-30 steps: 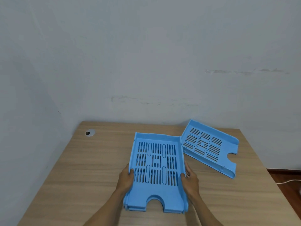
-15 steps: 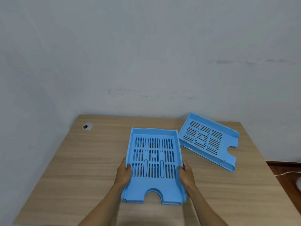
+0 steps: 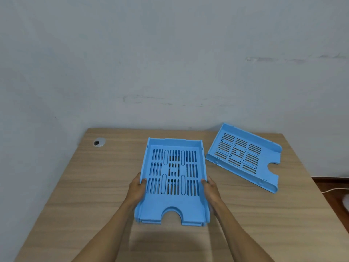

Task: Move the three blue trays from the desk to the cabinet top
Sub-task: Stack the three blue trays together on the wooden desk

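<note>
You're gripping the stack (image 3: 172,183) w/ both hands: left hand (image 3: 136,190) and right hand (image 3: 211,190) on its long sides, axis pointing away. Third tray (image 3: 243,157) is lying on the desk (image 3: 94,186) fwd-right, nearer your right.

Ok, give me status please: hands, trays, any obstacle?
Both hands grip held tray stack at sides. Second tray on desk, right. No obstacle visible.

— where's the camera sitting?
— on the person's head, aimed forward and down over the bench (image 3: 94,186), close enough that both forearms run in from the bottom edge.
— how far does it see?
— wide: the whole bench top, the wall (image 3: 170,53) behind it, a strip of floor (image 3: 336,188) at right.
— any second view?
— just this one.
</note>
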Motion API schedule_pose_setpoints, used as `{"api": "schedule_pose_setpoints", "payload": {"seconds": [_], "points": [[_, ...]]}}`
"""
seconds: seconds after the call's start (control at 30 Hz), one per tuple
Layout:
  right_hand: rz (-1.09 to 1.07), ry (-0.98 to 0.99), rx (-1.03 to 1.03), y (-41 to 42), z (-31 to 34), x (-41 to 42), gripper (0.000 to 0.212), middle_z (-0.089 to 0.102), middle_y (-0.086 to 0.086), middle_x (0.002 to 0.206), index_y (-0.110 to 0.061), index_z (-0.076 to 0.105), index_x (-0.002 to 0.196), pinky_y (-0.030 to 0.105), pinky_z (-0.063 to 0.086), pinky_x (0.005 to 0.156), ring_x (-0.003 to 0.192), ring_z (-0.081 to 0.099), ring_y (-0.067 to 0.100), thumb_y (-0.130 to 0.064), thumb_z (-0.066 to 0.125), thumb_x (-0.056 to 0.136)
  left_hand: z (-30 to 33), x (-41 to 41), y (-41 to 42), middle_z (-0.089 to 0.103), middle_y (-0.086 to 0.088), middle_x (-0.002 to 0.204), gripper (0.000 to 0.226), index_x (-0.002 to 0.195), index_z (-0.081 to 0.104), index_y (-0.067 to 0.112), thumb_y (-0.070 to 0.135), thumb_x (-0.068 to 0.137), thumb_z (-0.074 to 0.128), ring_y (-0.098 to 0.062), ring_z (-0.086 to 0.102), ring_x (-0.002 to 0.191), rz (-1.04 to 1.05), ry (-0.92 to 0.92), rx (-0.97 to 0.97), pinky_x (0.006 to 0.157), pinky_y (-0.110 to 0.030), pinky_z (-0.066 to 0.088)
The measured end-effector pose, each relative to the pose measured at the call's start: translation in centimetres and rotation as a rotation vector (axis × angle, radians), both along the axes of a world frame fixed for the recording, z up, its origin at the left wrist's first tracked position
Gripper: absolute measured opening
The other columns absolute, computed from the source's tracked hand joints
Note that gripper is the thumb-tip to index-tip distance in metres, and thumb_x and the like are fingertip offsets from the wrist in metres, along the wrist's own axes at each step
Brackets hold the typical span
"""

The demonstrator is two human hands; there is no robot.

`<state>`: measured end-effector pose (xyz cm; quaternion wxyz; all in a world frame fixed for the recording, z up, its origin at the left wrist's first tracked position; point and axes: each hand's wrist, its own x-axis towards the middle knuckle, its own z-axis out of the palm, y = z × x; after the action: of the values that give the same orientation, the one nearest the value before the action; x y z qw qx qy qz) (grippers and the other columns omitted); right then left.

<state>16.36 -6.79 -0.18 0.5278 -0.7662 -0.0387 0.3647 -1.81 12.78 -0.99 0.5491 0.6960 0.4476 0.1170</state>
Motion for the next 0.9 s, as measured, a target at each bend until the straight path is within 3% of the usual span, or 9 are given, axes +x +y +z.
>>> {"api": "schedule_pose_setpoints", "payload": {"seconds": [0.13,0.3,0.47,0.6,0.7,0.8,0.9], "points": [[-0.007,0.012,-0.01,0.2,0.1,-0.7,0.041,0.055,0.005,0.137,-0.017,0.045,0.142,0.05,0.038,0.112,0.127,0.052,0.027,-0.029,0.033,0.104,0.2,0.1,-0.2,0.066,-0.006,0.117,0.034,0.135,0.048,0.016,0.011,0.104,0.036,-0.019,0.065,0.098,-0.012,0.015,0.01,0.09,-0.039,0.053],[-0.028,-0.012,-0.029,1.4,-0.1,0.1,0.04,0.062,0.007,0.129,-0.016,0.051,0.136,0.05,0.043,0.107,0.118,0.057,0.028,-0.032,0.035,0.103,0.2,1.0,1.0,0.066,-0.005,0.111,0.034,0.134,0.049,0.015,0.011,0.103,0.036,-0.021,0.066,0.093,0.011,0.016,0.038,0.089,-0.041,0.055],[-0.016,-0.049,-0.033,1.8,-0.2,0.7,0.04,0.061,0.006,0.132,-0.016,0.051,0.138,0.048,0.043,0.108,0.12,0.057,0.028,-0.03,0.037,0.103,0.2,1.1,1.3,0.062,-0.002,0.11,0.03,0.132,0.048,0.018,0.014,0.103,0.041,-0.012,0.062,0.084,0.025,0.005,0.011,0.072,-0.025,0.049],[0.013,-0.061,-0.008,1.3,1.2,0.4,0.048,0.049,0.002,0.146,-0.017,0.041,0.146,0.045,0.035,0.114,0.134,0.046,0.026,-0.035,0.043,0.101,1.4,0.8,1.2,0.062,-0.008,0.129,0.041,0.14,0.044,0.014,0.021,0.1,0.05,-0.022,0.061,0.104,0.023,-0.021,-0.009,0.092,-0.035,0.05],[0.045,-0.149,-0.029,1.0,3.8,0.9,0.055,0.033,0.001,0.156,-0.017,0.03,0.151,0.042,0.027,0.117,0.144,0.031,0.024,-0.034,0.043,0.101,3.6,1.6,1.5,0.058,-0.01,0.136,0.041,0.14,0.044,0.011,0.021,0.101,0.05,-0.02,0.057,0.109,0.028,-0.039,0.039,0.095,-0.035,0.046],[0.104,-0.234,-0.07,0.4,6.2,2.2,0.054,0.029,0.004,0.159,-0.019,0.029,0.152,0.044,0.026,0.116,0.145,0.028,0.025,-0.037,0.041,0.102,5.7,3.2,1.8,0.04,-0.008,0.154,0.054,0.149,0.034,0.014,0.031,0.101,0.049,-0.026,0.042,0.138,-0.022,-0.032,0.108,0.114,-0.043,0.035],[0.113,-0.283,-0.086,-0.4,8.5,4.3,0.055,0.029,0.005,0.158,-0.021,0.031,0.151,0.045,0.028,0.116,0.144,0.03,0.026,-0.041,0.041,0.101,7.7,5.6,1.2,0.034,-0.008,0.158,0.057,0.151,0.032,0.014,0.033,0.1,0.049,-0.028,0.034,0.144,-0.042,-0.054,0.131,0.116,-0.044,0.03]]}}
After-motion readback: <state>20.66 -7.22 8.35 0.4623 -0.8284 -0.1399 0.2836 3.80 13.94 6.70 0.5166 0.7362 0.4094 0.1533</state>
